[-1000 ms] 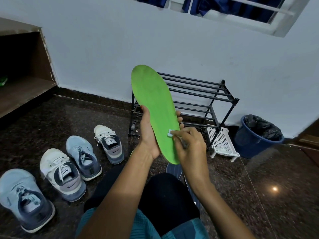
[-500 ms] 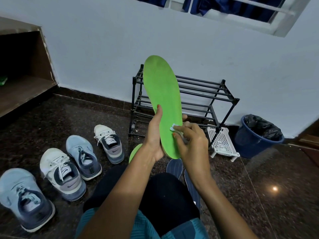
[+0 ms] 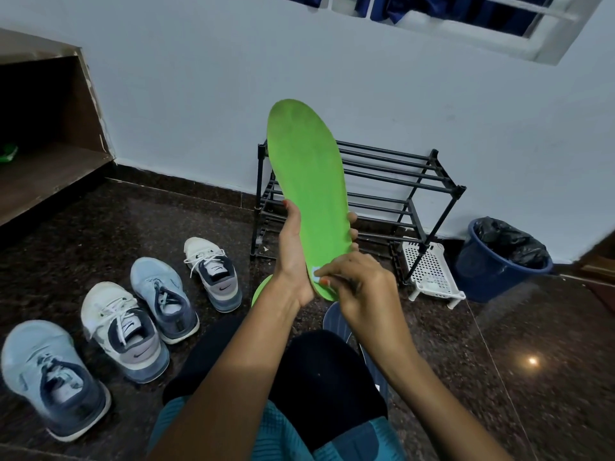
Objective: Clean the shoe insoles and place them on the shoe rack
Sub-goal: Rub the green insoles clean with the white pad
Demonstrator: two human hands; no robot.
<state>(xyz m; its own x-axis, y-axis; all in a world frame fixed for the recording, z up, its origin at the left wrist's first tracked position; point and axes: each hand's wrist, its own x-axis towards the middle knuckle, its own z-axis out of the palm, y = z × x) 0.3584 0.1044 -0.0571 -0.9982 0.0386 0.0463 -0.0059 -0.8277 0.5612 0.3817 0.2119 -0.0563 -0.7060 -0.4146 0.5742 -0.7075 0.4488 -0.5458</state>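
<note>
Left of the shoe rack [image 3: 392, 181], four shoes [image 3: 126, 331] sit in a loose row on the dark floor, well apart from it. Nearer the rack's left foot, the tip of a second green insole [image 3: 261, 289] shows on the floor behind the left wrist.

The left hand [image 3: 293, 257] holds the green insole [image 3: 309, 181] in the air in front of the rack's left end. The thumb lies up one edge and the fingertips curl round the other. This grip takes only the lower half, so the long upper part stands unsupported. A hard rub could likely fold it over, or twist it out of the fingers and drop it onto the floor, dirtying it again.

The insole stands nearly upright, toe end up and leaning a little left, and its top rises above the rack's top rails. It is bright green and thin. Its surface is matte, with faint greyish scuffing towards the toe, so cleaning seems unfinished.

At the heel end the right hand [image 3: 362, 291] has its fingertips bunched, pinching a small white wipe [image 3: 316, 271] against the green surface. The wipe is small, so bare fingers may smear what it lifts.

Two dark insoles [image 3: 336, 321] lie on the floor below that hand, in front of the rack. No insole lies on the rack's rails.
</note>
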